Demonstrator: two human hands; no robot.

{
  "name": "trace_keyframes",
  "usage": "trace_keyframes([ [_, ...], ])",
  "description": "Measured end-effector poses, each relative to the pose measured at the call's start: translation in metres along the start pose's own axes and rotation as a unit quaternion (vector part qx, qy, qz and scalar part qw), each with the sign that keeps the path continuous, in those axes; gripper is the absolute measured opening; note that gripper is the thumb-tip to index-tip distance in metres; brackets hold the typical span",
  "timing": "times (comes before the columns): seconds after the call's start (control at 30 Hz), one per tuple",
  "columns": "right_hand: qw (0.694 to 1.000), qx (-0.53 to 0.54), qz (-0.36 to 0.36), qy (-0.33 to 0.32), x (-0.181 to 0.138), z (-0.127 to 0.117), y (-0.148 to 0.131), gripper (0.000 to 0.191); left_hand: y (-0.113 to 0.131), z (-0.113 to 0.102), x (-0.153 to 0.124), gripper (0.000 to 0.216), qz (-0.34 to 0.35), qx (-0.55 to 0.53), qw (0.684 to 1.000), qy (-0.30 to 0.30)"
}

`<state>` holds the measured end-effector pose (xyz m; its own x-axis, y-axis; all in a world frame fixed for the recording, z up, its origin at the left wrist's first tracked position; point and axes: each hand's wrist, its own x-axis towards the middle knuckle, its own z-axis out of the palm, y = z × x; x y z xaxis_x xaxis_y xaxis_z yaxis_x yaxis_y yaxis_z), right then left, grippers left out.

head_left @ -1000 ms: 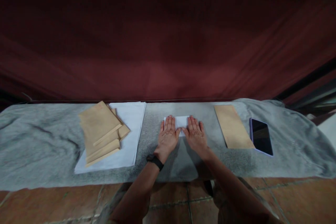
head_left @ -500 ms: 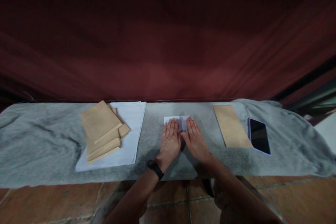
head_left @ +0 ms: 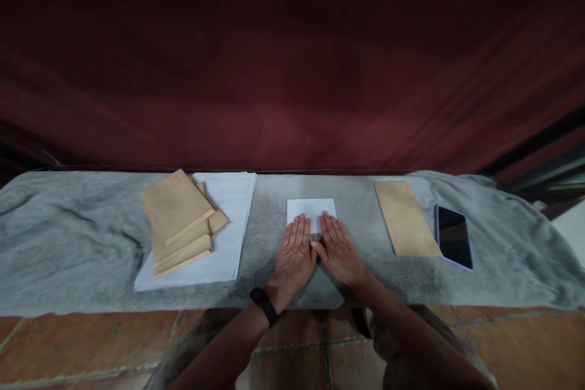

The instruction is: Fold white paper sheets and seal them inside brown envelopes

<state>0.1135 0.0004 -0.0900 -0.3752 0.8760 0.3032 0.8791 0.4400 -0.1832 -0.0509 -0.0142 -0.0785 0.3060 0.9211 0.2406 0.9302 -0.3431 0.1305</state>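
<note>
A small white sheet of paper (head_left: 311,207), perhaps folded, lies on the grey cloth in front of me. My left hand (head_left: 296,253) rests flat on its lower left part, fingers stretched out and pointing away from me. On the lower right part lies my right hand (head_left: 339,250), also flat and open. The thumbs meet or nearly meet between the hands. Both palms cover the near edge of the paper, so that edge is hidden. A dark band (head_left: 264,306) circles my left wrist.
Several brown envelopes (head_left: 178,213) lie on a stack of white paper (head_left: 228,256) at the left. To the right are one brown envelope (head_left: 406,219) and a phone (head_left: 454,237) touching or nearly touching its corner. The grey cloth (head_left: 82,256) is wrinkled at both ends.
Both hands have slid back toward me over the paper, uncovering more of its far part. The camera view has shifted slightly.
</note>
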Motion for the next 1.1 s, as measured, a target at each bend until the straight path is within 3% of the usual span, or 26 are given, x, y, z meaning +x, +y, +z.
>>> trace_keyframes([
  [0.47, 0.997, -0.032, 0.052, 0.042, -0.011, -0.007, 0.007, 0.075, -0.011, -0.011, -0.012, 0.079, -0.06, 0.01, 0.998, 0.001],
  [0.83, 0.994, -0.031, 0.088, 0.054, -0.016, -0.007, 0.01, 0.075, -0.015, -0.018, -0.012, 0.071, -0.079, 0.012, 0.997, 0.008],
  [1.1, 0.998, 0.038, 0.044, 0.022, 0.013, -0.016, 0.005, 0.066, -0.008, -0.022, 0.013, 0.062, -0.015, -0.013, 1.0, 0.007],
])
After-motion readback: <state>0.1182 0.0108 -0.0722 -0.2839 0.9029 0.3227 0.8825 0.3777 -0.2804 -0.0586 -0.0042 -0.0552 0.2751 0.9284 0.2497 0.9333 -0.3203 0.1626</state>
